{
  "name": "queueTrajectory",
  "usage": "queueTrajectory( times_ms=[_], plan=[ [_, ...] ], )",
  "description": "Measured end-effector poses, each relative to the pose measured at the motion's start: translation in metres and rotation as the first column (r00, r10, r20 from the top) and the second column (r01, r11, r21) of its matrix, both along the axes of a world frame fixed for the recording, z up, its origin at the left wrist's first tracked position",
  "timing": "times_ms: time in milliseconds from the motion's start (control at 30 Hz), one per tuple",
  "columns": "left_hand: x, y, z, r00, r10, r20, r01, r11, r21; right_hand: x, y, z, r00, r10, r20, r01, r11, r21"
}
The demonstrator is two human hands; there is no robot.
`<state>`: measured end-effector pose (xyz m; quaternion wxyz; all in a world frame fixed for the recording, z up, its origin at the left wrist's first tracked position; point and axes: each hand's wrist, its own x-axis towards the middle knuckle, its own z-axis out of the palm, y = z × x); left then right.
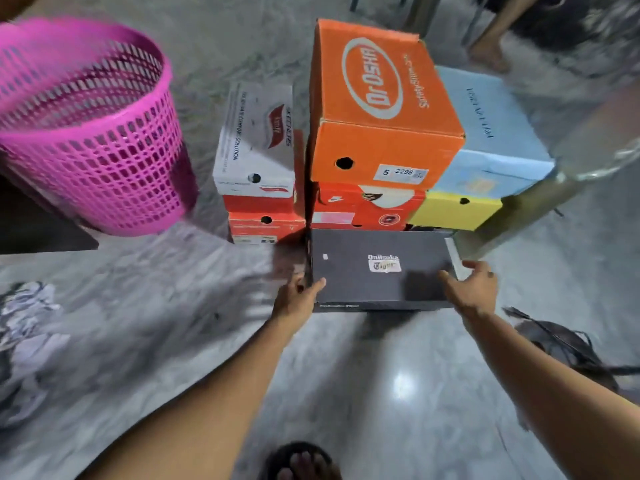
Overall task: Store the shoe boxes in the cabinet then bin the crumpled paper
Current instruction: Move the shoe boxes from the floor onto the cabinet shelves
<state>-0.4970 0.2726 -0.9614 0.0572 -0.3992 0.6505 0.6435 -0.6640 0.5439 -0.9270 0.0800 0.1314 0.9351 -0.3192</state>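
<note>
Both hands grip a black shoe box point(379, 270) at floor level, left hand point(296, 296) clasping its left edge w/ thumb on the lid, right hand point(474, 287) its right edge; stacked shoe boxes point(381, 98) stand just behind, pink mesh bin point(86, 133) at left, crumpled paper point(24, 341) near left
</note>
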Motion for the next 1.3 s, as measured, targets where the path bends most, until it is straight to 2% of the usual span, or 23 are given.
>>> queueTrajectory(
  times_ms=[100,133,300,467,567,667,833,967,1067,1167,1300],
  plan=[
    [-0.006,0.007,-0.021,0.998,-0.066,-0.023,0.067,0.997,0.045,0.002,0.013,-0.022,0.982,-0.023,0.189,0.066,0.972,-0.226],
    [-0.006,0.009,-0.020,0.997,-0.072,-0.022,0.073,0.996,0.041,0.004,0.014,-0.027,0.978,-0.010,0.209,0.066,0.963,-0.260],
    [0.020,0.004,0.004,1.000,-0.014,-0.017,0.014,1.000,-0.007,0.034,0.009,-0.024,0.982,-0.028,0.185,0.064,0.979,-0.194],
    [0.066,-0.030,0.034,0.993,0.116,-0.009,-0.116,0.989,-0.095,0.073,-0.012,-0.006,0.953,0.236,0.190,-0.187,0.952,-0.244],
    [0.100,-0.059,0.062,0.990,0.143,0.017,-0.139,0.979,-0.152,0.099,-0.044,0.010,0.920,0.361,0.152,-0.321,0.918,-0.232],
    [0.137,-0.095,0.092,0.973,0.230,0.029,-0.219,0.954,-0.206,0.122,-0.090,0.028,0.876,0.468,0.120,-0.426,0.865,-0.263],
    [0.211,-0.158,0.117,0.927,0.370,-0.059,-0.370,0.882,-0.293,0.151,-0.173,0.067,0.756,0.649,0.086,-0.604,0.741,-0.292],
    [0.275,-0.176,0.160,0.820,0.558,-0.125,-0.570,0.778,-0.265,0.177,-0.240,0.097,0.652,0.758,0.011,-0.727,0.629,-0.274],
    [0.324,-0.189,0.174,0.666,0.728,-0.159,-0.743,0.633,-0.218,0.199,-0.290,0.111,0.546,0.836,-0.055,-0.811,0.511,-0.285],
    [0.367,-0.199,0.184,0.568,0.797,-0.207,-0.818,0.516,-0.254,0.227,-0.339,0.131,0.427,0.896,-0.118,-0.870,0.372,-0.323],
    [0.420,-0.211,0.197,0.366,0.876,-0.314,-0.924,0.301,-0.237,0.272,-0.412,0.156,0.335,0.913,-0.232,-0.895,0.231,-0.382]
  ],
)
